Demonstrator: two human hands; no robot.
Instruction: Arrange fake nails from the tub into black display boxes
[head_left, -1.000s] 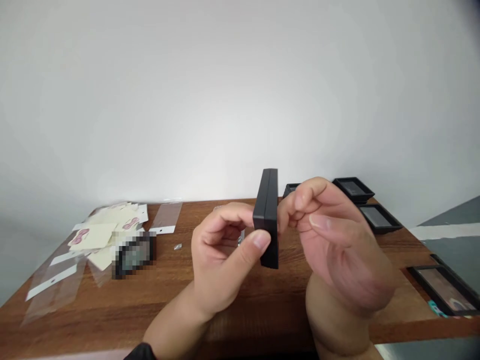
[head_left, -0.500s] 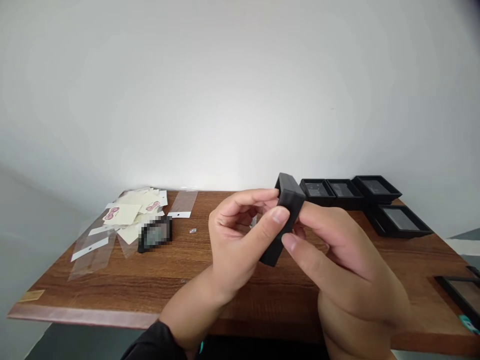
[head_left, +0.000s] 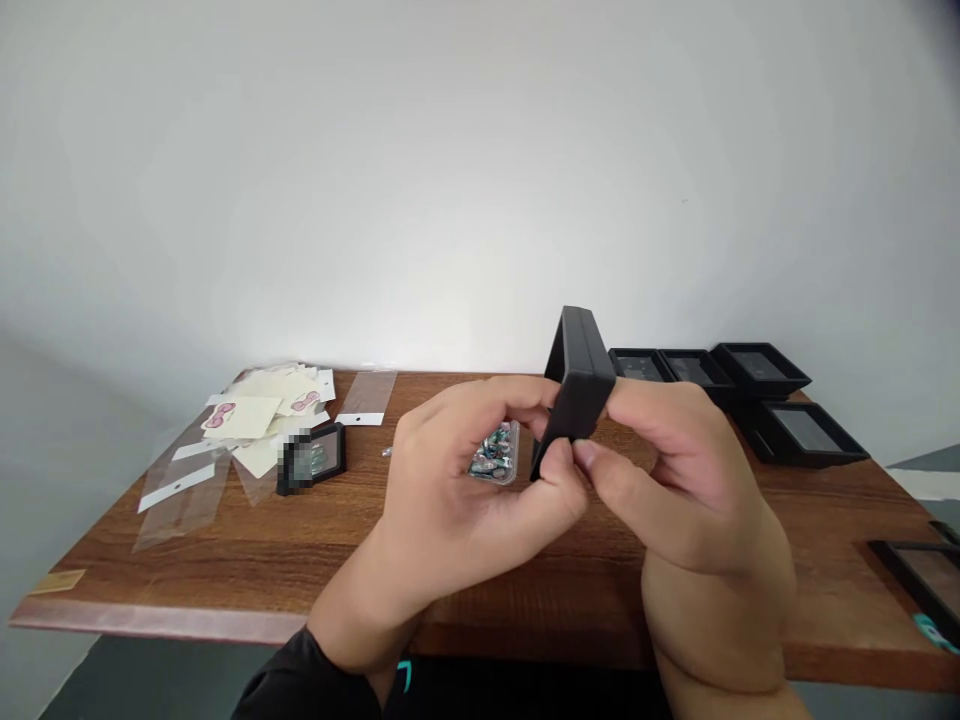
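A flat black box (head_left: 578,385) stands nearly on edge in the air over the wooden table (head_left: 225,560), held between both hands. My left hand (head_left: 465,490) pinches its lower left side with thumb and fingers. From the right, my right hand (head_left: 675,480) grips it, fingers curled over its upper edge and thumb at its lower corner. The two thumbs almost touch under the box. Behind my left fingers lies a small clear container (head_left: 496,452) with shiny bits inside.
Cream cards with pink bows (head_left: 259,415) and clear plastic sleeves (head_left: 180,490) lie at the table's left. A small black frame (head_left: 319,457) sits beside them. Several black trays (head_left: 750,375) stand at the back right, another black frame (head_left: 919,575) at the right edge.
The black box has been turned and raised from a tilted hold to nearly upright. My thumbs have come together beneath it. The camera shifted slightly, and the clear container now shows.
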